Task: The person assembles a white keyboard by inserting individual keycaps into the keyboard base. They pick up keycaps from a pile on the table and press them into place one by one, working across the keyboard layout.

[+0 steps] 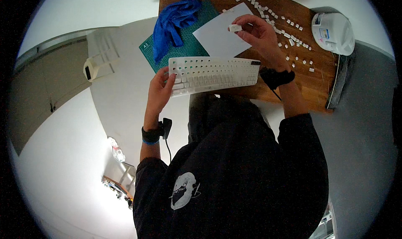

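The biggest thing near me is the wooden table [310,88], its top running up to the wall side. Across its left part lies a green mat [194,43], and on that, overlapping onto bare wood, a white sheet of paper [217,37]. The white keyboard [214,76] is up in the person's hands, held in front of the paper at the table's near edge. Its case carries caps in the lower rows, while the upper rows show bare slots; a small dark panel sits at its top right corner. A crumpled blue cloth [176,23] rests on the mat's left side. At the table's far right stands a white tub [341,32] with a label on its side; what is in it I cannot tell from here.

The right hand [260,34] is raised over the paper, thumb and forefinger nearly together, pinching one white key [235,28]. The left hand [161,87] grips the keyboard's left end, thumb on the front, the other fingers mostly hidden behind. Each wrist wears a black band [277,78]. Smallest of all, loose keycaps [292,42] lie scattered in uneven lines on the wood between paper and tub, outside any container.
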`<state>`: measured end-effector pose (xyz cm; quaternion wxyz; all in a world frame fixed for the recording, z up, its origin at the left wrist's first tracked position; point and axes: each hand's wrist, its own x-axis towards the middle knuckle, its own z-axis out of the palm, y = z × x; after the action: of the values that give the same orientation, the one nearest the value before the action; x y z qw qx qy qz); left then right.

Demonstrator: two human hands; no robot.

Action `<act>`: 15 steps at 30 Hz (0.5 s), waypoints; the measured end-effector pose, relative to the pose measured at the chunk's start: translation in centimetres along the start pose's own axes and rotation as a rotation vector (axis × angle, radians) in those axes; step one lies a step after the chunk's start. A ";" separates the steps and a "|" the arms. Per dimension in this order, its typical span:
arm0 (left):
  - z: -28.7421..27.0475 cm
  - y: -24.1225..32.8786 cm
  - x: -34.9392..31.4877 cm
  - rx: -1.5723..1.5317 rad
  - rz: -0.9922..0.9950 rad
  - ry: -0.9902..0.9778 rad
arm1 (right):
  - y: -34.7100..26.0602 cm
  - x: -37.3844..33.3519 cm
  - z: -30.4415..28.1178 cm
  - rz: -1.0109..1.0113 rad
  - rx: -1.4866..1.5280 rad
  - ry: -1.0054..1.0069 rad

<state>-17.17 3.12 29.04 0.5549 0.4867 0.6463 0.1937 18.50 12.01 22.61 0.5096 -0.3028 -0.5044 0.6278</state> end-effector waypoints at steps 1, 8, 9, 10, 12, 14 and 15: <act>0.0 -0.3 0.0 -0.002 0.003 0.005 | -0.7 -0.2 0.6 -0.019 0.026 -0.008; 0.0 -0.2 -0.4 0.057 0.073 -0.009 | -2.8 -1.1 2.5 -0.099 0.016 -0.025; -0.1 -0.4 -0.5 0.068 0.099 -0.003 | -2.8 -1.2 2.8 -0.108 0.024 -0.031; -0.1 -0.7 -0.5 0.043 0.129 -0.006 | -2.9 -1.2 3.0 -0.116 0.004 -0.050; -0.2 -1.6 -0.8 -0.003 0.179 0.002 | -2.8 -1.0 3.7 -0.129 -0.021 -0.099; -0.2 -1.8 -0.7 0.028 0.122 0.026 | -2.8 -0.8 4.3 -0.164 -0.145 -0.103; -0.4 -1.8 -0.7 0.049 0.092 0.039 | -2.5 -0.8 4.8 -0.184 -0.201 -0.104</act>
<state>-18.29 1.84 28.13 0.5207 0.5252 0.6386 0.2126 15.33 9.60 26.35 0.5052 -0.2717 -0.6164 0.5395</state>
